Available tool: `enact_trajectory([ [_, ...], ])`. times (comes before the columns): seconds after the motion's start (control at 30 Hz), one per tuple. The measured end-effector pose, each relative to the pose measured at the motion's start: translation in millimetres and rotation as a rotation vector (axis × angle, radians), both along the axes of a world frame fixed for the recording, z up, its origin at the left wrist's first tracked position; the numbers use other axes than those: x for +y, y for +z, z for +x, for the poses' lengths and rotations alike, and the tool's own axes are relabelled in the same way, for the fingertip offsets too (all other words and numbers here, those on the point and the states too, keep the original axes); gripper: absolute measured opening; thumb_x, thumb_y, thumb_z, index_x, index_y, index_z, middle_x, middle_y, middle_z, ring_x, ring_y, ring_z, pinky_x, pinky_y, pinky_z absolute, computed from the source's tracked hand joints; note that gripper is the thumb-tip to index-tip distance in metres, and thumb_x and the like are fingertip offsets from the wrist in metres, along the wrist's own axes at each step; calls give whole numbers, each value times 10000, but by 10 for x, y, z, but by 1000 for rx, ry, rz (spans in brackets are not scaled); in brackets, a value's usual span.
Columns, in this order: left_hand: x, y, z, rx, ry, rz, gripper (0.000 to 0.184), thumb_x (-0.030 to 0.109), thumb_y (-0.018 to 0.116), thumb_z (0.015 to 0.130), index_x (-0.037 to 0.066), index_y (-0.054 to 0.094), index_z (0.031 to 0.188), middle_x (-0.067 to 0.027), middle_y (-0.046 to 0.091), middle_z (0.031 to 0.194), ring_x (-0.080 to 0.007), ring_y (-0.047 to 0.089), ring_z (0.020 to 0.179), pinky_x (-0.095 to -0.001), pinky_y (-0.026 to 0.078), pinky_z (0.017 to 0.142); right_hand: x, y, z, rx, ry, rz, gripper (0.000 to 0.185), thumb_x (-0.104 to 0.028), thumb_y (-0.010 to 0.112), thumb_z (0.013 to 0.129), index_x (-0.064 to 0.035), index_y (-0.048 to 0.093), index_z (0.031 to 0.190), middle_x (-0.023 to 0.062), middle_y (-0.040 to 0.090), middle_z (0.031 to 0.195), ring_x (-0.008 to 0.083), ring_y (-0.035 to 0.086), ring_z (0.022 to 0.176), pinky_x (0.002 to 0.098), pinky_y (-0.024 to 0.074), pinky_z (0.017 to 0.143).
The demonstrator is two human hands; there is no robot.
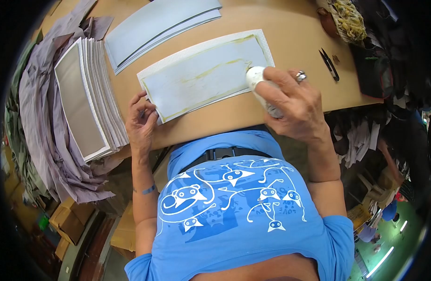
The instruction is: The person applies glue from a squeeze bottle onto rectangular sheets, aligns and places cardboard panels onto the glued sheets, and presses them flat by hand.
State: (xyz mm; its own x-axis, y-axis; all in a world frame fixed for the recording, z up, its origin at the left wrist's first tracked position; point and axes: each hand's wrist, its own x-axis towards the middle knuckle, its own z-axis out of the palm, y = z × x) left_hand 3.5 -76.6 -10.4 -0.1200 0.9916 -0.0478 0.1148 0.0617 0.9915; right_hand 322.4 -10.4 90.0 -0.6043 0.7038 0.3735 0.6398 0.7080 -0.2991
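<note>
A light grey-blue curved panel (197, 89) lies on a slightly larger white textured sheet (192, 50) in front of me. Yellowish glue lines run along the panel's edges, with another streak across its middle. In my right hand (295, 100) is a white glue bottle (256, 77), tilted with its end down at the panel's right part. The bottle's tip is hard to make out against the panel. My left hand (143, 119) is at the panel's lower left corner, fingers curled and thumb and fingertips closed at its edge.
To the left stand a stack of white-edged panels (82, 100) and draped lilac fabric (42, 107). More grey panels (154, 28) lie at the back of the tan table (299, 35). Black thread snips (329, 64) lie at right, near a container of yellowish material (346, 21).
</note>
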Motion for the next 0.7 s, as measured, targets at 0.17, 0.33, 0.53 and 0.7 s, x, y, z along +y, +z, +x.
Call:
enact_trajectory([
  [0.17, -7, -14, -8, 4, 5, 21, 219, -131, 536, 779, 29, 558, 927, -76, 407, 1273, -118, 502, 1037, -236, 468, 823, 82, -180, 37, 534, 57, -417, 359, -37, 685, 596, -72, 581, 938, 87, 591, 970, 229, 592, 736, 290, 479, 625],
  [0.33, -13, -8, 3, 0, 18, 22, 211, -128, 537, 780, 25, 557, 924, -91, 400, 1267, -178, 471, 1131, -319, 474, 919, 68, -455, 466, 1216, -372, -945, 343, -117, 684, 709, -21, 542, 1006, 84, 604, 882, 158, 592, 700, 241, 480, 550],
  [0.53, -1, -4, 10, 18, 5, 35, 217, -118, 531, 791, 35, 553, 944, -95, 399, 1270, -186, 463, 1140, -337, 475, 921, 147, -582, 729, 1131, -604, -956, 318, -163, 659, 759, -1, 533, 1001, 90, 594, 829, 122, 562, 592, 211, 436, 453],
  [0.7, -16, -57, -44, 28, -17, 10, 201, -76, 535, 817, 62, 562, 960, -99, 428, 1291, -204, 453, 1177, -336, 402, 970, 260, -340, 682, 683, -666, -672, 302, -198, 720, 723, -1, 594, 913, 43, 591, 756, 80, 527, 574, 204, 423, 463],
])
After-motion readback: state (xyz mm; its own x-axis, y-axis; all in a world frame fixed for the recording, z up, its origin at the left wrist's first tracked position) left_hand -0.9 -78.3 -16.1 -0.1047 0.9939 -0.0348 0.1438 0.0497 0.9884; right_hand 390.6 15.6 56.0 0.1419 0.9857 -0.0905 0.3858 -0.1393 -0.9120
